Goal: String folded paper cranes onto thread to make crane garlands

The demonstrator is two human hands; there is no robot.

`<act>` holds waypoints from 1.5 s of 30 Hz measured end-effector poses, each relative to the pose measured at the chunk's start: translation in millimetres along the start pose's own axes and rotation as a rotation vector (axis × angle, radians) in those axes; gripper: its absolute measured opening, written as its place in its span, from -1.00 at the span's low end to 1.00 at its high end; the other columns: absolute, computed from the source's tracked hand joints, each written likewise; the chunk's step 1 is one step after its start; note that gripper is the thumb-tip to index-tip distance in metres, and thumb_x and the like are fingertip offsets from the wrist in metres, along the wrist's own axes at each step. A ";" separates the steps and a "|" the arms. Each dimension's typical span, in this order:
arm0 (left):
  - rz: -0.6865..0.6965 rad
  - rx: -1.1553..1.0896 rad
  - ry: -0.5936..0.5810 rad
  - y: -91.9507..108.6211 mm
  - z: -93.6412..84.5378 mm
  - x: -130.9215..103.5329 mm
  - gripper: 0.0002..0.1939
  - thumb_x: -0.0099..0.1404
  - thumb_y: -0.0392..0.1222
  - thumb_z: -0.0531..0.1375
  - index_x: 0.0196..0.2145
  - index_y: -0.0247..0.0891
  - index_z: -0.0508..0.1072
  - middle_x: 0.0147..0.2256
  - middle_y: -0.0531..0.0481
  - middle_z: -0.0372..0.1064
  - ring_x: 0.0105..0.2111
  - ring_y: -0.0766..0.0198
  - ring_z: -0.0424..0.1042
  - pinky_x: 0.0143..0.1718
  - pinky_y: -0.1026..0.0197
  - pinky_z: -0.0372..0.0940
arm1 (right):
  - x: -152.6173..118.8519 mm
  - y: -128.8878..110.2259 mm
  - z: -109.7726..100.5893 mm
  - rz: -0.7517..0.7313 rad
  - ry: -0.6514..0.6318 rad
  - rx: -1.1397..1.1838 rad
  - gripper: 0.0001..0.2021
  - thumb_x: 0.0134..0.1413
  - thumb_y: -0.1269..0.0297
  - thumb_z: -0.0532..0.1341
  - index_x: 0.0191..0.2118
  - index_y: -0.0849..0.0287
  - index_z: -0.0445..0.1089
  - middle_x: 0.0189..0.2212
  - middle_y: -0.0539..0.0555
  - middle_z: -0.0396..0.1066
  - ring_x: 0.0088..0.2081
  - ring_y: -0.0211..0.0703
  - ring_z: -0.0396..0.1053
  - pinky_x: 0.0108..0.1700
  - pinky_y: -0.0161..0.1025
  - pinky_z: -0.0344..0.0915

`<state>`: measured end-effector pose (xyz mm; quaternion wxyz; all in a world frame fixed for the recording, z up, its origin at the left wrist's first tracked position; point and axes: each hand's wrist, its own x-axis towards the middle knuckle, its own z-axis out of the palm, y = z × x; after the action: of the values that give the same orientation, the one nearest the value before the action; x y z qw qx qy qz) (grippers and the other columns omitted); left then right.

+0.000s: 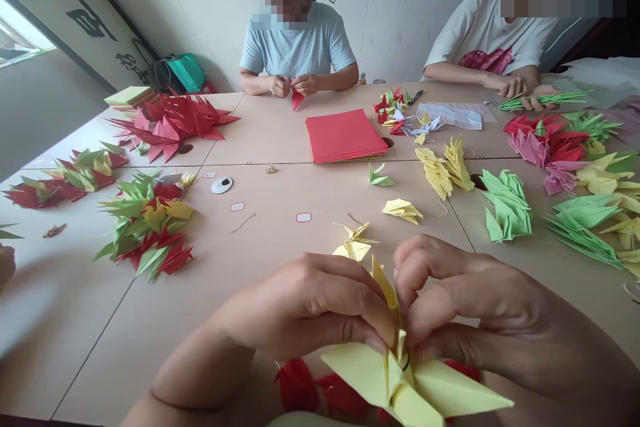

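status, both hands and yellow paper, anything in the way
Left hand pinching yellow folded paper. Right hand against it, grip partly hidden. Nothing visibly blocking.

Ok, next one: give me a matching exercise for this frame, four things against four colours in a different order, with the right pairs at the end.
1. Wearer's folded paper
2. Middle square stack
3. Middle co-worker's shirt
4. Right co-worker's held paper

A. Light blue
B. Green
C. Yellow
D. Red on top

Pairs: 1-C; 2-D; 3-A; 4-B
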<state>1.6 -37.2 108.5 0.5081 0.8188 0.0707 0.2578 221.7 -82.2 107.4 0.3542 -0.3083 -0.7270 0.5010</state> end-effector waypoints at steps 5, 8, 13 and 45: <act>-0.015 -0.051 -0.027 -0.8 0.2 1.9 -0.90 0.29 -0.44 0.14 -0.33 -0.41 0.47 -0.32 -0.25 0.49 -0.29 0.26 0.48 -0.19 0.29 0.41 | 2.5 -0.3 -1.6 -0.017 -0.091 -0.006 -0.92 0.14 0.29 0.26 -0.34 0.07 0.51 -0.35 0.03 0.38 -0.21 -0.24 0.37 -0.10 -0.30 0.36; -0.003 -0.063 -0.041 -1.4 1.2 3.0 -0.90 0.27 -0.47 0.15 -0.34 -0.43 0.47 -0.33 -0.25 0.50 -0.30 0.26 0.48 -0.20 0.30 0.40 | 4.4 -1.2 -3.7 -0.050 -0.130 -0.031 -0.95 0.13 0.35 0.27 -0.31 0.09 0.49 -0.36 0.01 0.38 -0.20 -0.26 0.36 -0.06 -0.30 0.34; -0.017 -0.036 -0.026 -2.7 1.9 1.7 -0.90 0.28 -0.45 0.15 -0.34 -0.42 0.47 -0.34 -0.23 0.49 -0.32 0.26 0.47 -0.23 0.30 0.40 | 4.7 -0.5 -2.7 -0.098 -0.167 -0.135 -0.94 0.18 0.40 0.21 -0.30 0.12 0.42 -0.35 0.02 0.36 -0.19 -0.24 0.35 -0.12 -0.29 0.36; -0.196 -0.033 0.152 3.2 12.1 -4.0 -0.71 0.03 -0.16 0.41 -0.34 -0.35 0.46 -0.37 -0.07 0.47 -0.40 0.32 0.42 -0.34 0.34 0.32 | -6.7 -0.3 -1.5 -0.069 -0.054 -0.213 -0.94 0.18 0.40 0.19 -0.30 0.08 0.35 -0.29 0.01 0.35 -0.18 -0.21 0.33 -0.09 -0.27 0.31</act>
<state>3.6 -49.9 105.6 0.5375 0.7775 0.1844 0.2694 226.7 -86.8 106.7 0.3168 -0.3051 -0.7956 0.4167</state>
